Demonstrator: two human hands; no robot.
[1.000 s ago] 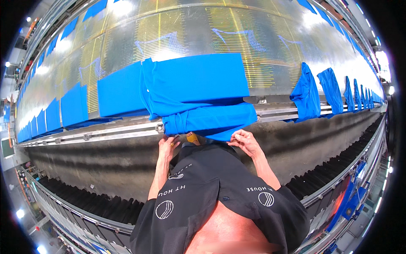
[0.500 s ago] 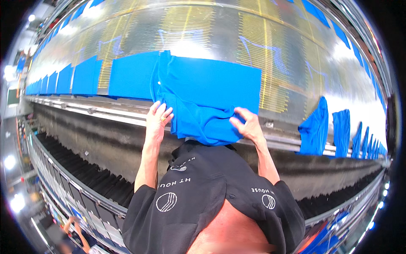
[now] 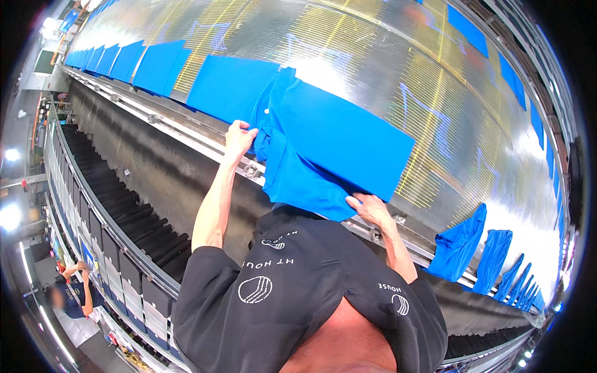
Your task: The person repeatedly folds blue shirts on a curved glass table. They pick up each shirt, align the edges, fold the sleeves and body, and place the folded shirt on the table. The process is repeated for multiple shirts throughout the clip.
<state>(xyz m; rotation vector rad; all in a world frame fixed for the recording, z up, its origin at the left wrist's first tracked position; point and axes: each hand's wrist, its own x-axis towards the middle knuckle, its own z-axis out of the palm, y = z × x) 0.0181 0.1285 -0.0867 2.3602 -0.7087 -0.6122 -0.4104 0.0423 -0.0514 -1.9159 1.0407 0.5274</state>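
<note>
In front of me a bright blue piece of fabric [image 3: 348, 130] lies on the long shiny table [image 3: 367, 46]. Its far part is smooth and flat. The near flap hangs past the table's edge toward my shirt, with creases bunched at its left side and a small white spot. My left hand [image 3: 239, 138] has its fingers curled together at the bunched left edge, pinching the cloth. At the flap's lower right corner, my right hand [image 3: 373, 210] holds the edge between thumb and fingers.
More flat blue panels [image 3: 160, 68] line the table to the left. Crumpled blue pieces [image 3: 460, 242] hang over its edge at the right. A metal rail [image 3: 168, 124] runs along the near side. Behind a curved barrier at lower left, another person [image 3: 74, 289] stands with raised hands.
The view has turned, so the table slants down rightward. My left fingers have closed from spread to pinching. My right hand has moved down to the corner, and the flap lies smoother.
</note>
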